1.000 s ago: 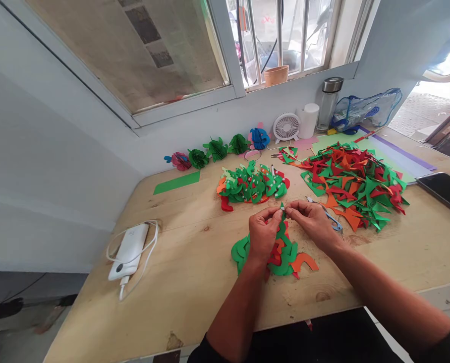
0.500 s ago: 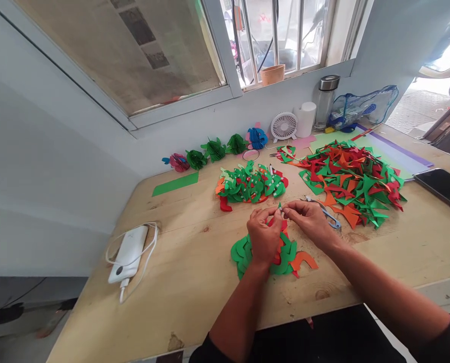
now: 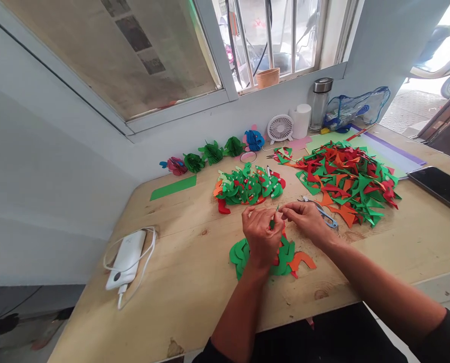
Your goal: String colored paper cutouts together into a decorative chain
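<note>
- landmark for all places: the middle cluster of small green cutouts (image 3: 249,185), which bears white squares.
- change noted: the small green piece (image 3: 277,207) showed a broad tip with a white patch a second ago; only a thin sliver shows now.
- left hand (image 3: 262,236), on the near side of the cluster: thumb and forefinger pinched narrow on that piece. it has rolled over slightly, its knuckles now hiding more.
- right hand (image 3: 308,221), near and to the right of the cluster: thumb and forefinger nearly closed beside the same piece; cannot tell whether they grip anything.
- meaning, in my judgement: the piece has been turned edge-on for close fingertip work; its face cannot be inspected from here.
- loose pile of curved green paper (image 3: 238,254): nearer than the cluster, partly under the left hand, with an orange arc (image 3: 302,255) at its right edge.
- blue-handled tool (image 3: 327,218): near right of the cluster, unheld, just beside the right hand.
- scrap heap (image 3: 355,176): right of the cluster, green, red and orange offcuts.
</note>
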The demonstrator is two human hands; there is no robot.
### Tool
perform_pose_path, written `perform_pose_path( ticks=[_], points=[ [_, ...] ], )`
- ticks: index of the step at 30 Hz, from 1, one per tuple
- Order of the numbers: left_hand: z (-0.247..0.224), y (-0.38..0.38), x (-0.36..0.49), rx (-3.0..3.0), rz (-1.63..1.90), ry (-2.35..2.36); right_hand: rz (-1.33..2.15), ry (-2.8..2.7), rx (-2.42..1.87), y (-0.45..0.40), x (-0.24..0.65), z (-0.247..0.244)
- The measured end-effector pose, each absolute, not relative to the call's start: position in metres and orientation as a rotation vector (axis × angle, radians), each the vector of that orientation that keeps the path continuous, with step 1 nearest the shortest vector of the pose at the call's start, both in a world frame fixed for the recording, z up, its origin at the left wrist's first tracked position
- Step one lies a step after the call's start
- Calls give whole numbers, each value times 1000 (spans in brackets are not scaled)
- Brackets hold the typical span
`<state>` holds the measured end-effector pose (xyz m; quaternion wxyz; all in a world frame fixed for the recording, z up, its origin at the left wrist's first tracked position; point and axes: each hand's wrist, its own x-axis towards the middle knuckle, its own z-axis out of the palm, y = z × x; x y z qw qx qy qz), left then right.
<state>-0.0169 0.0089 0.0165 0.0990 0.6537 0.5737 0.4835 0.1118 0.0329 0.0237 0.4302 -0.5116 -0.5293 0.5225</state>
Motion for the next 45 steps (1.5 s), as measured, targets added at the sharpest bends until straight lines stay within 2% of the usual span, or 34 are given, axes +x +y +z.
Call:
perform_pose_path(
  ticks=[6,16,22,25,28,32,38,45],
  points=[
    [21,8,-17,1237,1335,1396,1137,-1426,-1152,31,114,33],
    [26,10,-12,1130,1197,1214,1224,-1325,-1163,35,116,17],
    [23,10,-13,1088,1171,1249,1172,-1260,-1164,39,123,27],
    [19,9,-15,1203,1173,1292,1096,-1117,-1183,45,138,34],
    [16,7,-14,1558,1089,1338,983,-1101,-1260,50,157,41],
    [15,3,-8,1979,962,1227,905,-1442,-1422,57,175,44],
    [21,0,0,2255,762,1059,345,-1907,-1741,70,184,20],
    [20,0,10,2345,702,1014,248,-2102,-1768,71,185,3]
  ],
)
